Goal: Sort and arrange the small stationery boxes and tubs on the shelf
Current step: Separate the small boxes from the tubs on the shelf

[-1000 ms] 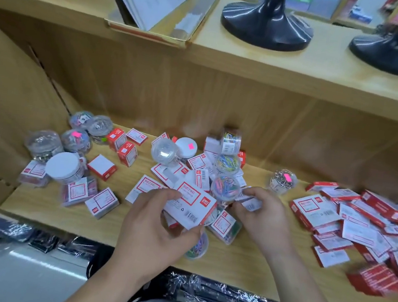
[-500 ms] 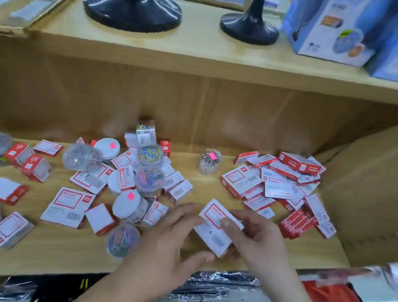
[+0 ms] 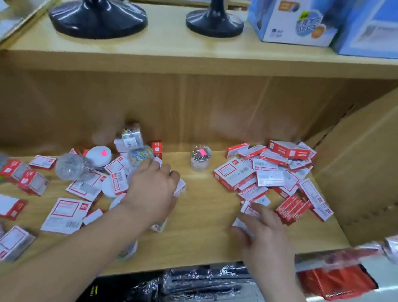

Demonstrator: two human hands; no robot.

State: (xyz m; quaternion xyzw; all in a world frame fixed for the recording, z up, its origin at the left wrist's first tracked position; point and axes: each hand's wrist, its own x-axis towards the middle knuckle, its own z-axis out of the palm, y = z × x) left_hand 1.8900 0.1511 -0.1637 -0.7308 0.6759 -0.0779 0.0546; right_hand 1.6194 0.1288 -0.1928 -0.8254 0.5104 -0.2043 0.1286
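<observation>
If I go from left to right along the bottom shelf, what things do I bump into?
First a red box with a white top → clear round tub → left hand → small clear tub with a pink sticker → pile of red and white boxes → cardboard wall.

A stationery shop: light wooden display shelves [image 3: 205, 216] hold heaps of identical red-and-white small cardboard boxes [image 3: 233, 178], clear plastic tubs [image 3: 200, 161] bearing pink price stickers, and blue retail cartons [image 3: 292, 15] above.
</observation>
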